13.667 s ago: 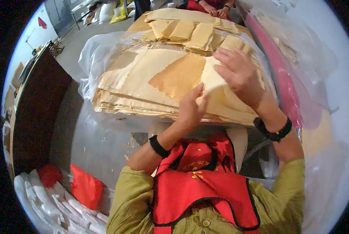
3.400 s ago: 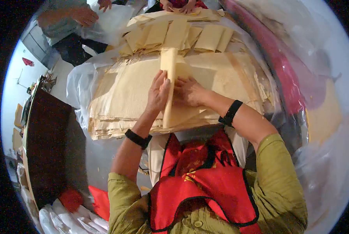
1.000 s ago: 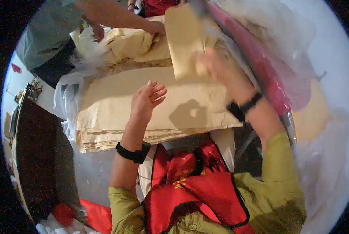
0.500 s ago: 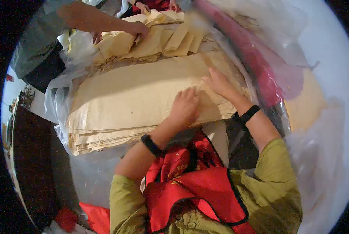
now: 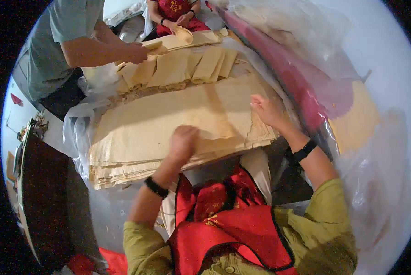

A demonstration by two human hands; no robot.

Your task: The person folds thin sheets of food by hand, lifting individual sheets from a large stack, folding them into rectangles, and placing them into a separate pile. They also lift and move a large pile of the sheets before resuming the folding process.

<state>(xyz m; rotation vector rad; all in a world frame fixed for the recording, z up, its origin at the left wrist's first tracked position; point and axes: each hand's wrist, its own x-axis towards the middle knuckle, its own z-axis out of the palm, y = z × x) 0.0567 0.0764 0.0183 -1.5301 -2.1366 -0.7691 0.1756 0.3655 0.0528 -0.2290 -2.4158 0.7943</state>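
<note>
A thick stack of large pale yellow sheets (image 5: 141, 123) lies before me, its layered edges showing along the near side. My left hand (image 5: 184, 143) is curled over the near middle part of the stack, blurred by motion; what its fingers hold, if anything, is hidden. Over the right part of the stack, my right hand (image 5: 266, 110) has its fingers bent together, and I cannot make out anything between them. A darker tan strip (image 5: 219, 110) crosses the top sheet between my hands.
Beyond the stack lie folded yellow pieces (image 5: 171, 68). A person in a grey-green shirt (image 5: 72, 27) reaches in from the left. Another person in a red apron (image 5: 173, 9) holds a yellow piece at the back. Clear plastic and a pink-red covering (image 5: 288, 68) run along the right.
My left hand has moved left and my right hand slightly right and down, farther apart. The tan strip now shows more fully. The co-worker's arm on the left has drawn back.
</note>
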